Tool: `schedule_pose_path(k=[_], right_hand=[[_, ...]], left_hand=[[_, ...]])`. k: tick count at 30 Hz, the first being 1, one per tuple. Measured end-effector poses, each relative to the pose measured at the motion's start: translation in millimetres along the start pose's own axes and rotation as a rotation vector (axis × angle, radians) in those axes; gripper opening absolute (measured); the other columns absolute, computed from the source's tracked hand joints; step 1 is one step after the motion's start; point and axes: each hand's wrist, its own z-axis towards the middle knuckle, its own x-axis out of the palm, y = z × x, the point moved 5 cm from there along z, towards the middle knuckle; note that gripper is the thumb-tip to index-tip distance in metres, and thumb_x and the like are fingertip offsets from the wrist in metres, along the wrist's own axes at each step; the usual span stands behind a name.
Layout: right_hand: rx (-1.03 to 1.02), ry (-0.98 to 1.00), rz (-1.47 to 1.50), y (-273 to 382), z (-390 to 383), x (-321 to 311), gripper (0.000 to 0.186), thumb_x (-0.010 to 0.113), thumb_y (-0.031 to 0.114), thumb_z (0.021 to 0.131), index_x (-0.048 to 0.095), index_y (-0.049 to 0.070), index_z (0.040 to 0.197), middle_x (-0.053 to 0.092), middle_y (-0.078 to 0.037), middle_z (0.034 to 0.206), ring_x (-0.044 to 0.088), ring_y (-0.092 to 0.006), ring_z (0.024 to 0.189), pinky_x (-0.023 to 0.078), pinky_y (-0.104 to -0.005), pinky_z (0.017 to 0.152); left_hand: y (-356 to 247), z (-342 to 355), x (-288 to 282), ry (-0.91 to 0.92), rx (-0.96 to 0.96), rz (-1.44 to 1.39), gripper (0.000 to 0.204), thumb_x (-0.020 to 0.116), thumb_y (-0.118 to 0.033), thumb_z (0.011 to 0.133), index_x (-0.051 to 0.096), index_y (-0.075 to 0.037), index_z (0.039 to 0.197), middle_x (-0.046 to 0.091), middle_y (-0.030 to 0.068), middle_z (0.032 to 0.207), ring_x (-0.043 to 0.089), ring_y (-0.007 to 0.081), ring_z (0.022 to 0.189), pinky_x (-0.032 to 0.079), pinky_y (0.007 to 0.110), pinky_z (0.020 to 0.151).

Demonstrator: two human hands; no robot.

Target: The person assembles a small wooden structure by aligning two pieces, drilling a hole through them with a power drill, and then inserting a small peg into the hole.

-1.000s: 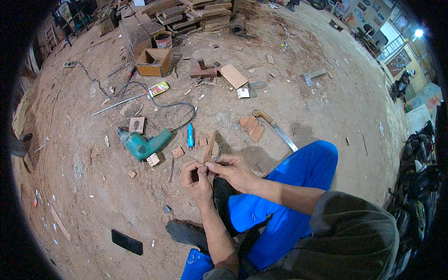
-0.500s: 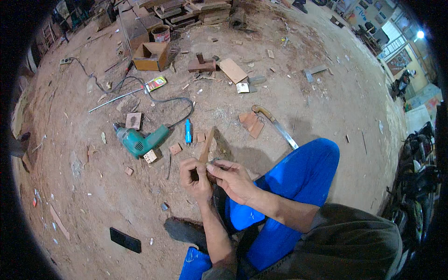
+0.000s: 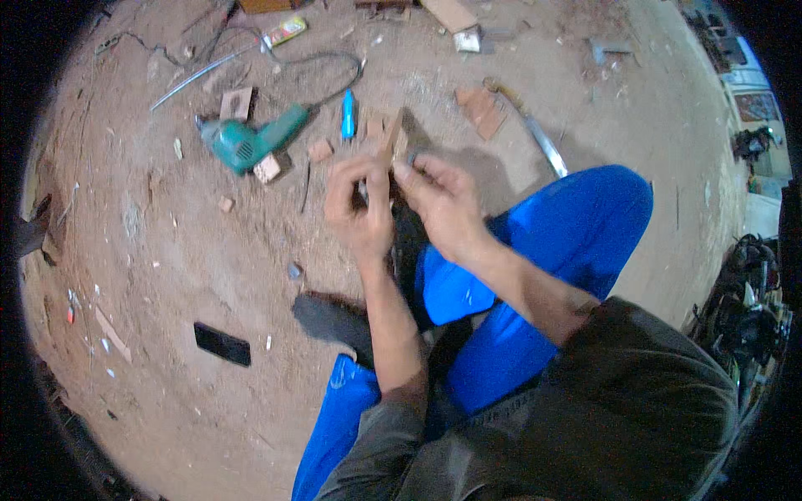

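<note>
The left hand (image 3: 368, 230) makes a small ring. Its thumb and first finger come almost together and pinch the low end of a thin, brown piece of wood (image 3: 391, 139). The ring has a dark gap in the middle, and the other fingers bend round behind it.

The right hand (image 3: 449, 200) is bent in close to the left one. Its thumb sits at the low end of the wood, and its fingers curl near the thumb with only a little room between. The picture is blurry there, so I cannot tell if this grip has hold of something too.

The wood sticks up out of the left grip and leans a bit to the right. Its top end points to the far edge of the brown dirt floor (image 3: 200, 267).

Past the hands, a bright blue, stick-shaped tool (image 3: 347, 115) lies on the floor. Left of it is a green power drill (image 3: 244, 149), with a small, pale wooden block (image 3: 267, 169) right by it. To the right, a long knife with a brown handle and shiny blade (image 3: 545, 144) lies near a flat, reddish-brown piece of wood (image 3: 482, 113).
</note>
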Motion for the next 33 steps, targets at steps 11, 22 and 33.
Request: schedule_pose_path(k=[11,22,33], right_hand=[[-0.095,0.148,0.181,1,4,3,0.018,0.058,0.012,0.1,0.064,-0.004,0.1,0.069,-0.008,0.091,0.066,-0.0129,0.085,0.055,-0.0285,0.079],[-0.112,0.133,0.141,-14,3,2,0.018,0.072,0.008,0.091,0.059,-0.002,0.1,0.068,-0.01,0.09,0.066,-0.0113,0.081,0.054,-0.0263,0.07],[-0.36,0.064,0.031,-15,2,4,0.018,0.071,0.005,0.091,0.056,0.001,0.099,0.068,-0.009,0.093,0.067,-0.0113,0.085,0.057,-0.024,0.075]], left_hand=[[16,3,-26,0.432,-0.154,-0.462,0.044,0.073,-0.01,0.08,0.063,0.004,0.121,0.056,0.0214,0.133,0.055,0.0302,0.125,0.046,0.041,0.104],[43,-5,-37,0.346,-0.221,-0.47,0.056,0.082,-0.011,0.075,0.063,0.003,0.126,0.056,0.024,0.136,0.054,0.0327,0.129,0.048,0.043,0.103],[51,-2,-35,0.307,-0.117,-0.441,0.058,0.083,-0.018,0.075,0.064,0.0,0.126,0.06,0.0232,0.132,0.058,0.0332,0.125,0.045,0.048,0.106]])
